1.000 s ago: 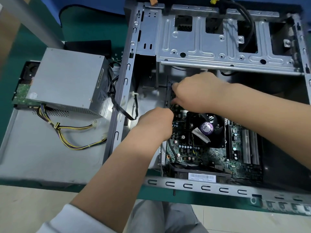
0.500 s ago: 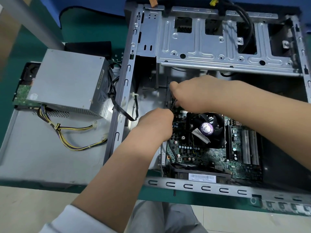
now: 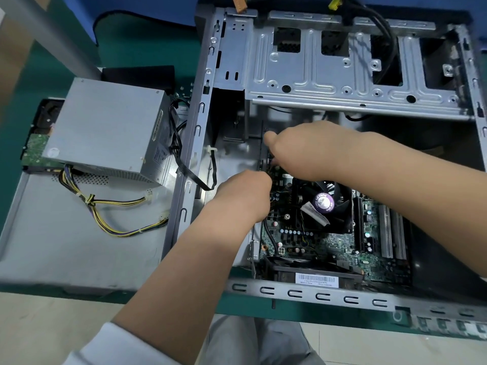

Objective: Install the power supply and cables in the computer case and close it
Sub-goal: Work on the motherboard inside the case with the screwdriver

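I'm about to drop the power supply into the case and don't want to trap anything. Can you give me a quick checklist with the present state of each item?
1. Power supply reachable: ok, it sits outside the case on the removed side panel.
2. Hands free to lift it: not ok, the left hand and right hand are both down at the motherboard's left edge.
3. What the hands hold: cannot tell, the fingers are hidden.
4. Yellow and black cables untangled: ok, they lie loose on the panel.
5. Black cable over the case wall: not ok, it hangs into the empty corner.
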